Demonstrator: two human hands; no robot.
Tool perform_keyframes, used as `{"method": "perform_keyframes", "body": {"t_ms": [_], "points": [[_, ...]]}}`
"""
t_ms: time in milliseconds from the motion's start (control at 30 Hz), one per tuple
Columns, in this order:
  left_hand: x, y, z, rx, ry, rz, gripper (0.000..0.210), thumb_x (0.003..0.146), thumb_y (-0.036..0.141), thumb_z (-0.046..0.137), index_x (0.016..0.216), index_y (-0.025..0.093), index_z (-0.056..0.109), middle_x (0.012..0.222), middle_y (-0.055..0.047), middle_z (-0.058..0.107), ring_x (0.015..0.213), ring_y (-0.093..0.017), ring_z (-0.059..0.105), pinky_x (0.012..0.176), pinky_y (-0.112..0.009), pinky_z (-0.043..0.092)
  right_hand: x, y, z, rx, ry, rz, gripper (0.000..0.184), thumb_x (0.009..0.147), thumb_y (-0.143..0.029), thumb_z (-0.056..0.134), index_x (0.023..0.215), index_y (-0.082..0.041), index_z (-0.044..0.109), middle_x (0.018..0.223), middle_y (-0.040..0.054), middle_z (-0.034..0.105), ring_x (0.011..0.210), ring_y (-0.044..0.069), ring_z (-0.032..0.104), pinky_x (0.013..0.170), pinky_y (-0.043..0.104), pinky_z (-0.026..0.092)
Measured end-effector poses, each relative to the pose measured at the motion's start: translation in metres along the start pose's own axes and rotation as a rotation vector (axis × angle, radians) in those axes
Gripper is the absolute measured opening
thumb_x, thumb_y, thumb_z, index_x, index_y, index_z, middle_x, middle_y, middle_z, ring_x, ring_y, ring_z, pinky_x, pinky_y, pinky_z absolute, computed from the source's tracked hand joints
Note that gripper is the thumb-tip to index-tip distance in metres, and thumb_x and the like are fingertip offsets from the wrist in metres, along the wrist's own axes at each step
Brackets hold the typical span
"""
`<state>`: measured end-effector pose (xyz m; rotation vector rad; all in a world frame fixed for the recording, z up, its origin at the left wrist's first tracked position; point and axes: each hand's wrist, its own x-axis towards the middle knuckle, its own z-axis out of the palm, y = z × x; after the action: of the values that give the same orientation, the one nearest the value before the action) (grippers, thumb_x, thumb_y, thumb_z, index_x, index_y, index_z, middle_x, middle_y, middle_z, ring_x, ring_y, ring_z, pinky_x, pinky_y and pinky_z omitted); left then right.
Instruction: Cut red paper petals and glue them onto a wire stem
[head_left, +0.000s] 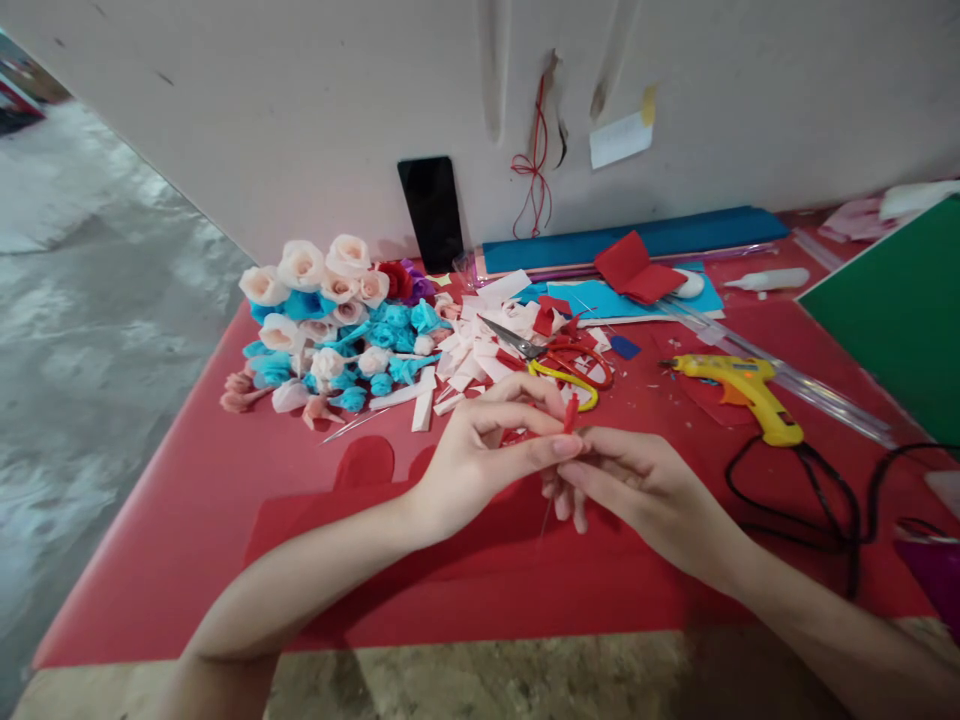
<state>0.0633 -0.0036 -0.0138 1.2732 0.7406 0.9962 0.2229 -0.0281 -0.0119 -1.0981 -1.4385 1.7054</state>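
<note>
At the middle of the head view both my hands meet over the table. My left hand (pixel 487 455) pinches a small rolled piece of red crepe paper (pixel 571 412) between thumb and fingers. Fingertips of my right hand (pixel 626 475) press together at the base of that same roll. A thin wire (pixel 546 518) points down below the fingers; where it joins the paper is hidden. Just beyond my hands lie scissors (pixel 536 352) with red and yellow handles. Under my forearms is a sheet of red paper (pixel 450 590), with rounded red petals (pixel 366 462) at its far edge.
Paper flowers (pixel 301 265) in peach and blue crowd the back left. Pale paper scraps (pixel 472 355) are scattered mid-table. A yellow glue gun (pixel 739 385) with a looped black cord lies right. A phone (pixel 431 212) leans on the wall; a green board (pixel 900 310) stands right.
</note>
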Motion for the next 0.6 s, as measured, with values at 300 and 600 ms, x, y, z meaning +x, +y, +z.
{"method": "perform_keyframes", "body": {"t_ms": [300, 600], "points": [[0.012, 0.008, -0.009, 0.239, -0.021, 0.037, 0.02, 0.074, 0.026, 0.066, 0.093, 0.021, 0.069, 0.108, -0.006, 0.06, 0.1, -0.019, 0.057, 0.082, -0.03, 0.05, 0.0, 0.0, -0.005, 0.044, 0.033, -0.059, 0.011, 0.083, -0.019, 0.05, 0.075, -0.015, 0.056, 0.069, 0.0006, 0.06, 0.052, 0.006, 0.056, 0.047, 0.016, 0.045], [0.005, 0.022, -0.038, 0.994, -0.09, 0.428, 0.013, 0.078, 0.025, 0.062, 0.07, 0.017, 0.068, 0.071, -0.002, 0.07, 0.068, -0.013, 0.061, 0.07, -0.028, 0.046, 0.026, 0.038, -0.014, -0.051, -0.25, 0.283, 0.012, 0.083, -0.025, 0.048, 0.079, -0.014, 0.051, 0.07, 0.0017, 0.06, 0.05, 0.007, 0.056, 0.042, 0.017, 0.042]]}}
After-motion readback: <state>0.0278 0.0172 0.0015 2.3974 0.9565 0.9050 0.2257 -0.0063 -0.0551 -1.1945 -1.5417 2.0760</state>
